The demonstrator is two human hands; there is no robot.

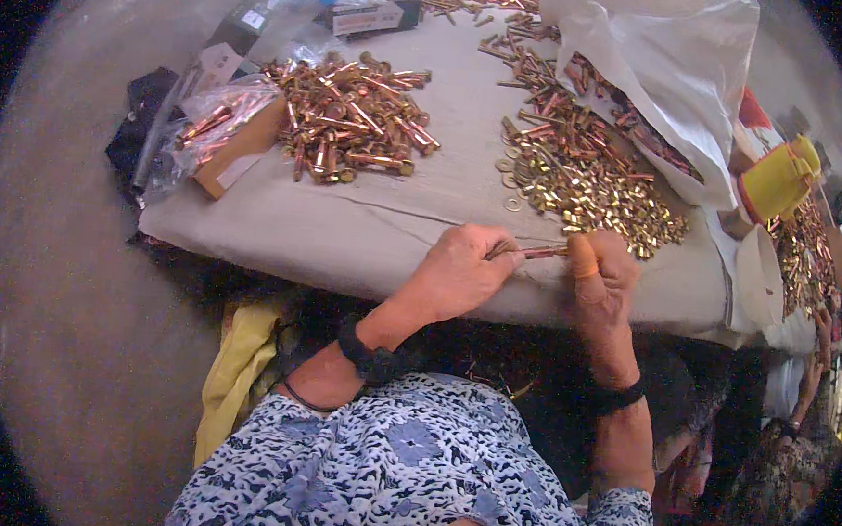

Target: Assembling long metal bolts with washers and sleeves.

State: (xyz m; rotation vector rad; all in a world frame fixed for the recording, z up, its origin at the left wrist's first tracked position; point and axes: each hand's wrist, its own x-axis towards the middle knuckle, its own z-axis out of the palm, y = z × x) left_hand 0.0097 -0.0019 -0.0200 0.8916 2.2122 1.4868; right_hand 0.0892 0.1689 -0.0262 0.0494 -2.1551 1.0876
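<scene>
Near the table's front edge, my left hand pinches one end of a copper-coloured bolt. My right hand, with an orange cover on one finger, closes around the bolt's other end. The bolt lies level between the two hands, its ends hidden by the fingers. Just beyond my right hand spreads a heap of small gold-coloured nuts, with several flat washers at its left edge. A pile of copper-coloured bolts with thicker ends lies farther off to the left.
An open cardboard box with bagged bolts stands at the table's left edge. More loose bolts trail beside a white sack. A yellow container stands at right, near another person's arm. The table has a grey-beige cover.
</scene>
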